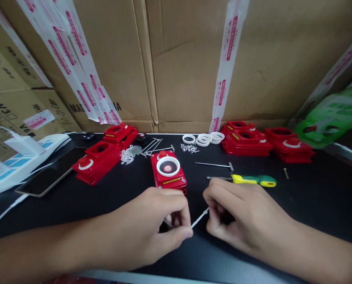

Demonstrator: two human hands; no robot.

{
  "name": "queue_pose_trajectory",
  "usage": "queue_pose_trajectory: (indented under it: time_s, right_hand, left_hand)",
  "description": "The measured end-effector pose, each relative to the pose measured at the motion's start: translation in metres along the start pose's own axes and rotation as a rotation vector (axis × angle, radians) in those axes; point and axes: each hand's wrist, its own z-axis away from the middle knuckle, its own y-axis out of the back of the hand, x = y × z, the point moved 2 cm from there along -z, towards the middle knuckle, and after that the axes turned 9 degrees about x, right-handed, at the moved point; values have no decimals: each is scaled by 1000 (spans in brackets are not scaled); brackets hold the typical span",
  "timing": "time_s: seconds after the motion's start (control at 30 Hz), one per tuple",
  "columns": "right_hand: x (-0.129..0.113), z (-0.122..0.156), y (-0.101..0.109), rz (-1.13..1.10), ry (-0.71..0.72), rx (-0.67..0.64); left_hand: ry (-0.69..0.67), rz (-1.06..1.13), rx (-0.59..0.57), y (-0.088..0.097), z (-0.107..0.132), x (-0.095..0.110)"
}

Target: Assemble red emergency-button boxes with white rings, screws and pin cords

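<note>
My left hand [155, 225] and my right hand [237, 215] are both closed near the front edge of the black table [311, 197]. Between their pinched fingertips runs a thin white cord [200, 217], one end in each hand. A small metal ring seems to sit under my left fingers, mostly hidden. Just beyond the hands stands a red box with a white ring and dark round centre [168, 171]. A yellow and green screwdriver [246, 180] lies right of it, tip toward the box.
More red boxes lie at the left [97, 161] and at the back right [246, 142]. White rings [203, 139], small screws [189, 148], metal pins [152, 146] and a white cord pile [127, 157] sit mid-table. A phone [50, 175] lies left. Cardboard cartons [178, 59] wall the back.
</note>
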Motion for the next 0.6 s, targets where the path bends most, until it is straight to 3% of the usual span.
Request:
queue_pose_trajectory:
  time_s: [0.4, 0.6]
  right_hand:
    - [-2, -1, 0, -19, -43, -18]
    - [15, -6, 15, -123, -90, -3]
  left_hand:
    - [-71, -19, -25, -2, 2, 0]
    - [-62, -92, -19, 3, 6, 1]
